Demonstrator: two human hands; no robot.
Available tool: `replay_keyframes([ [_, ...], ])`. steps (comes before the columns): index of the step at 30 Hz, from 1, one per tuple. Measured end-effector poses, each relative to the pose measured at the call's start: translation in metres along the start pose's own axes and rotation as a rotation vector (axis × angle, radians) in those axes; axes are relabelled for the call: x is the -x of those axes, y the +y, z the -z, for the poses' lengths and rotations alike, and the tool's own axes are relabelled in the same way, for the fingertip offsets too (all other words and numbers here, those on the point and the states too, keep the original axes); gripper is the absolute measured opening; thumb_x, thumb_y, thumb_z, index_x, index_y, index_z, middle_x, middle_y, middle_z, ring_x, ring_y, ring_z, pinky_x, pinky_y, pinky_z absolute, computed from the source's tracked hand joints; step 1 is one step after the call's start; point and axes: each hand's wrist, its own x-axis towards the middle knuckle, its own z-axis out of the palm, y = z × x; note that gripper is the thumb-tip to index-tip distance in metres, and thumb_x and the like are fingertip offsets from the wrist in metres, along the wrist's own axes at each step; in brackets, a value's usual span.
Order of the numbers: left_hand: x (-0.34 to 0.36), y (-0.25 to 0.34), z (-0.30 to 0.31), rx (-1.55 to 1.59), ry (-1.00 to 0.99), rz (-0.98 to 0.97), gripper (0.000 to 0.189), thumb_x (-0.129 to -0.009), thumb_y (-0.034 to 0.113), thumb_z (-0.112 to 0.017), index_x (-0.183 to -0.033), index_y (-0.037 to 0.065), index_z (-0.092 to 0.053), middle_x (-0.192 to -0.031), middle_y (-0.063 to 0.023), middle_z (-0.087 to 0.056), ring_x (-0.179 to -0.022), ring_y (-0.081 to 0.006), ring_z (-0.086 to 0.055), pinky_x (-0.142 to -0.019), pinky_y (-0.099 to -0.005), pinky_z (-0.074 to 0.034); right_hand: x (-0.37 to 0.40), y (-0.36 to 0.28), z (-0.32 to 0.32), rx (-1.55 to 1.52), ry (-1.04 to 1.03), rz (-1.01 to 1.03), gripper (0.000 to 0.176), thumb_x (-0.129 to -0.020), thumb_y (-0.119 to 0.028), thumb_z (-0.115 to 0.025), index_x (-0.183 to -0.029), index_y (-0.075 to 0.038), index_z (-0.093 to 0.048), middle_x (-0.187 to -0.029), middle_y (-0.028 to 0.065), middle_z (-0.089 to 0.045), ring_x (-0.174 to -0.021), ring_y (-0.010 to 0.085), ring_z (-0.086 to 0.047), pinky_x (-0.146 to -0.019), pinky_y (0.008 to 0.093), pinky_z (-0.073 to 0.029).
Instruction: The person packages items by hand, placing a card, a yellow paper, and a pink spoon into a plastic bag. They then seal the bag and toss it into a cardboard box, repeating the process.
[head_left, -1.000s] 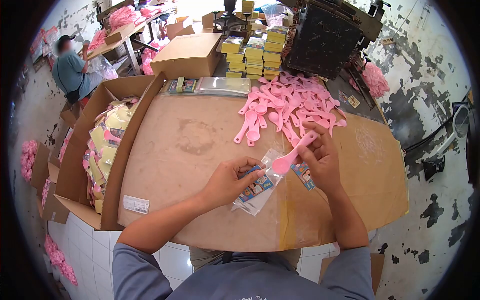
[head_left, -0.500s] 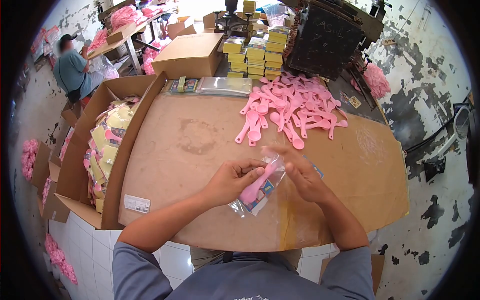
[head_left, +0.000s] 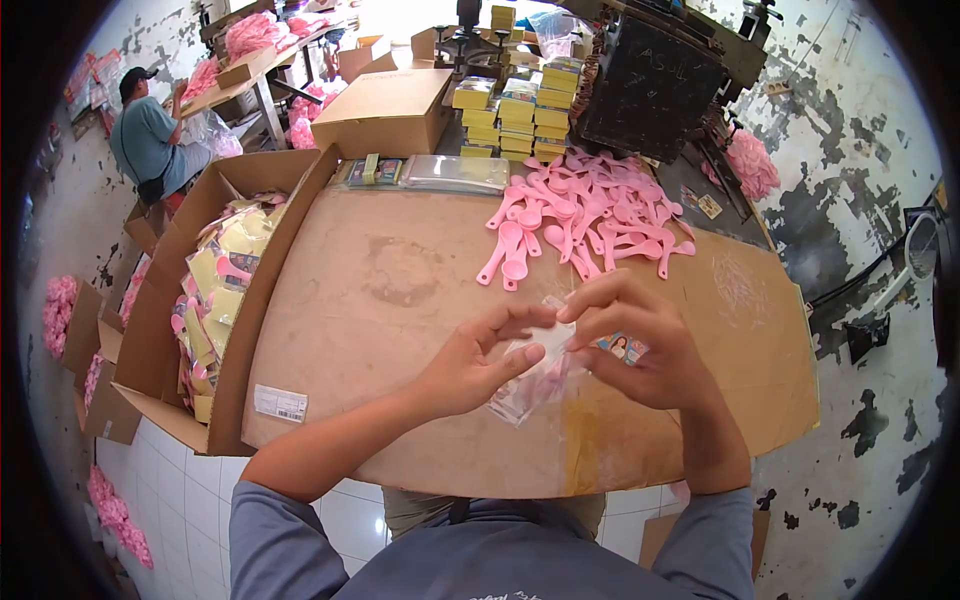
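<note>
In the head view, a clear plastic bag [head_left: 523, 396] is between my hands over the near middle of the table. Blurred pink and white show through the film. My left hand [head_left: 478, 362] holds the bag's left side, thumb lying over it. At the bag's upper right edge, my right hand [head_left: 645, 340] pinches the film between thumb and fingers. A printed card [head_left: 622, 347] shows partly behind my right fingers. Beyond my hands lies a heap of pink spoons [head_left: 590, 205], several of them spread toward me.
To the left, an open carton [head_left: 228, 400] holds pink spoons and yellowish cards. Clear plastic sleeves [head_left: 455, 172] and a banded card bundle [head_left: 375, 170] lie at the table's back edge. Behind stand yellow card stacks [head_left: 515, 115] and a dark machine [head_left: 640, 85]. A person [head_left: 150, 135] sits far left.
The bag has turned over or shifted, so the spoon and card in it show less plainly. My right hand has come to the bag's upper edge and pinches it.
</note>
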Motion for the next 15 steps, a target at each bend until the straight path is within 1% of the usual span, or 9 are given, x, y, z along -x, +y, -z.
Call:
replay_keyframes([
  [2,-0.001,0.002,0.001,-0.173,-0.010,-0.169,0.041,-0.103,0.016,-0.063,-0.140,0.000,-0.056,-0.141,-0.0130,-0.062,-0.130,-0.0184,-0.058,-0.109,-0.0361,-0.048,-0.008,-0.021,0.012,0.437,-0.112,0.058,0.008,-0.089,-0.004,-0.076,-0.096,-0.007,-0.073,-0.096,0.0067,-0.069,-0.094,0.0197,-0.068,-0.080,0.0341,-0.053],
  [4,0.002,0.013,0.003,-0.258,-0.082,-0.271,0.044,-0.100,0.011,-0.065,-0.141,-0.001,-0.055,-0.139,-0.0129,-0.063,-0.125,-0.0200,-0.063,-0.105,-0.0354,-0.051,-0.005,-0.023,0.007,0.301,-0.004,-0.095,0.009,-0.089,-0.005,-0.077,-0.097,-0.005,-0.073,-0.088,0.0070,-0.068,-0.084,0.0188,-0.068,-0.072,0.0331,-0.052],
  [5,0.003,0.017,0.001,-0.286,-0.079,-0.230,0.044,-0.099,0.010,-0.066,-0.141,-0.001,-0.055,-0.138,-0.0131,-0.064,-0.121,-0.0204,-0.066,-0.101,-0.0347,-0.053,-0.005,-0.023,0.004,0.231,0.047,-0.168,0.010,-0.088,-0.006,-0.078,-0.097,-0.004,-0.073,-0.084,0.0072,-0.068,-0.079,0.0184,-0.068,-0.068,0.0325,-0.051],
  [7,0.009,0.020,-0.007,-0.342,-0.069,-0.145,0.045,-0.099,0.009,-0.067,-0.141,-0.001,-0.055,-0.135,-0.0134,-0.067,-0.112,-0.0212,-0.071,-0.093,-0.0334,-0.057,-0.003,-0.021,0.000,0.250,0.072,-0.170,0.013,-0.088,-0.007,-0.079,-0.098,-0.003,-0.073,-0.082,0.0076,-0.068,-0.074,0.0182,-0.067,-0.063,0.0313,-0.050],
  [8,0.008,0.016,-0.009,-0.324,-0.021,-0.177,0.044,-0.099,0.009,-0.067,-0.140,-0.001,-0.055,-0.130,-0.0135,-0.069,-0.108,-0.0201,-0.073,-0.089,-0.0323,-0.058,-0.003,-0.020,-0.001,0.258,0.086,-0.173,0.014,-0.088,-0.008,-0.079,-0.099,-0.003,-0.073,-0.081,0.0077,-0.068,-0.071,0.0181,-0.067,-0.061,0.0307,-0.050],
  [10,0.005,0.005,-0.013,-0.284,0.069,-0.238,0.042,-0.100,0.007,-0.067,-0.139,-0.001,-0.057,-0.121,-0.0138,-0.073,-0.099,-0.0179,-0.075,-0.082,-0.0300,-0.060,-0.001,-0.017,-0.004,0.232,0.082,-0.196,0.013,-0.088,-0.007,-0.078,-0.099,-0.003,-0.073,-0.083,0.0077,-0.069,-0.070,0.0177,-0.067,-0.060,0.0303,-0.049],
  [11,0.006,0.005,-0.013,-0.276,0.069,-0.198,0.040,-0.101,0.007,-0.066,-0.139,-0.001,-0.057,-0.117,-0.0131,-0.075,-0.098,-0.0164,-0.075,-0.082,-0.0296,-0.060,0.001,-0.015,-0.005,0.219,0.082,-0.209,0.013,-0.089,-0.007,-0.078,-0.100,-0.003,-0.073,-0.083,0.0077,-0.069,-0.070,0.0175,-0.066,-0.060,0.0301,-0.049],
  [14,0.007,0.016,-0.011,-0.205,0.074,-0.065,0.038,-0.102,0.006,-0.064,-0.139,-0.001,-0.057,-0.108,-0.0110,-0.077,-0.099,-0.0133,-0.074,-0.083,-0.0284,-0.059,0.002,-0.013,-0.011,0.261,0.220,-0.187,0.014,-0.087,-0.005,-0.077,-0.100,-0.005,-0.074,-0.093,0.0082,-0.070,-0.080,0.0200,-0.068,-0.065,0.0321,-0.050],
  [15,0.007,0.019,-0.011,-0.150,0.083,-0.014,0.038,-0.102,0.006,-0.064,-0.139,-0.001,-0.056,-0.107,-0.0102,-0.077,-0.100,-0.0134,-0.073,-0.084,-0.0282,-0.059,0.003,-0.008,-0.011,0.379,0.233,-0.089,0.016,-0.085,-0.005,-0.077,-0.101,-0.007,-0.074,-0.098,0.0079,-0.070,-0.086,0.0215,-0.068,-0.070,0.0338,-0.050],
])
